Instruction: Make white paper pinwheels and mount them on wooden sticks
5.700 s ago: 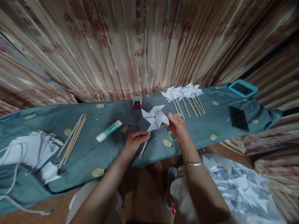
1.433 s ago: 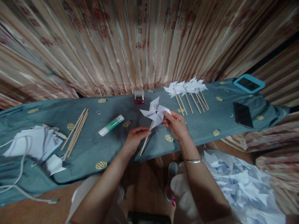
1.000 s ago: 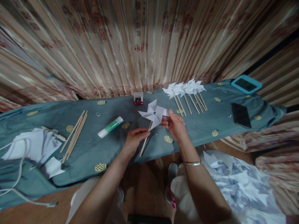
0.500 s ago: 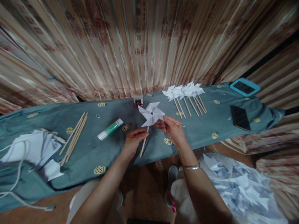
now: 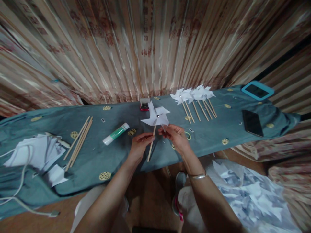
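Note:
A white paper pinwheel point(image 5: 157, 116) with a shiny pin at its centre is held over the middle of the cloth. My left hand point(image 5: 139, 146) pinches its wooden stick just below the paper blades, and the stick's lower end sticks out under the fingers. With bent fingers, my right hand point(image 5: 175, 135) grips the tip of the lower right blade. Behind the pinwheel, a small open box point(image 5: 144, 106) holds dark pins. Partly hidden by my right hand, a pale green ring point(image 5: 188, 135) lies on the cloth.
Finished pinwheels point(image 5: 194, 94) lie in a row at the back right. Left are a glue stick point(image 5: 116, 133), wooden sticks point(image 5: 78, 142), paper sheets point(image 5: 34, 152) and a white cable point(image 5: 21, 181). A phone point(image 5: 252, 123) and blue-framed device point(image 5: 258, 90) lie right. A plastic bag point(image 5: 252, 197) of paper pieces stands below.
The pinwheel's blades have turned on the stick. My right hand has shifted slightly down and left, uncovering the pale green ring. My left hand keeps its pinch on the stick.

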The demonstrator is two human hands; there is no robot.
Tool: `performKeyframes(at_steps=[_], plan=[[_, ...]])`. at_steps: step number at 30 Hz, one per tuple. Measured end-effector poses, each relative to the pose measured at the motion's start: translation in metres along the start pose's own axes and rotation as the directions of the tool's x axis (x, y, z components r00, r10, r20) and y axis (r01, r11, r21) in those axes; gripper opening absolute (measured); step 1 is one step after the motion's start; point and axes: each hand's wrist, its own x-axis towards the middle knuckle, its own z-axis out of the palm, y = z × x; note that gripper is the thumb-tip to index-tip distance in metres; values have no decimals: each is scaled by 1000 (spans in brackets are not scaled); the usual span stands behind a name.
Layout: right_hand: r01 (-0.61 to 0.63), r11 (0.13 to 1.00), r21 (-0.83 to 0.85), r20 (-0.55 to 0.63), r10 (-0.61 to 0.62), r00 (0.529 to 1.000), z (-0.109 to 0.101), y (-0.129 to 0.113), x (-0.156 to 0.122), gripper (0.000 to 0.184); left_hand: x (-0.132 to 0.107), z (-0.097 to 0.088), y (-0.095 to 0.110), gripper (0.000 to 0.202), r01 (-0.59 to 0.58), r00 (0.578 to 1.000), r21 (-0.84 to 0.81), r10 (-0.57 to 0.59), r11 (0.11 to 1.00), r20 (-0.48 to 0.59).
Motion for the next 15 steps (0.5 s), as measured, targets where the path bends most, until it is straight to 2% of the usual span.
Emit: performKeyframes(at_steps=[15], plan=[[34, 992, -126, 46, -28, 999, 5, 13, 1, 39, -2, 2, -1, 33, 2, 999, -19, -1, 1000, 37]])
